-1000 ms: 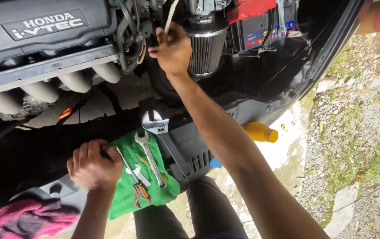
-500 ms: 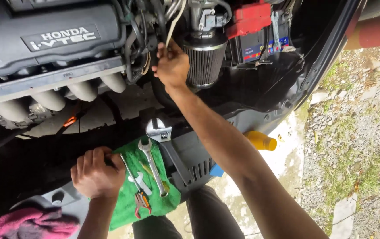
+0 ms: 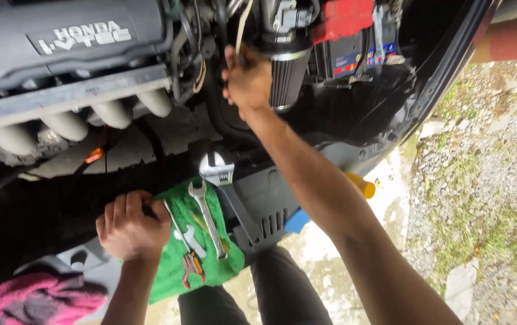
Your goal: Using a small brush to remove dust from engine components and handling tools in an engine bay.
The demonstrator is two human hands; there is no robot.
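Here, right hand (image 3: 247,81) against cone air filter (image 3: 286,75), left hand (image 3: 130,225) beside green cloth (image 3: 192,241).

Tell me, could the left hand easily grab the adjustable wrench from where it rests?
Probably yes. The left hand rests beside the green cloth, and the adjustable wrench lies uncovered just across it.

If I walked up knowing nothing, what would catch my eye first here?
Probably the bright green cloth on the car's front edge, bottom centre, with a silver adjustable wrench and a slim silver spanner laid out there. The left hand rests at the cloth's edge. Higher up, the right hand reaches into the engine bay beside a ribbed cone-shaped air filter.
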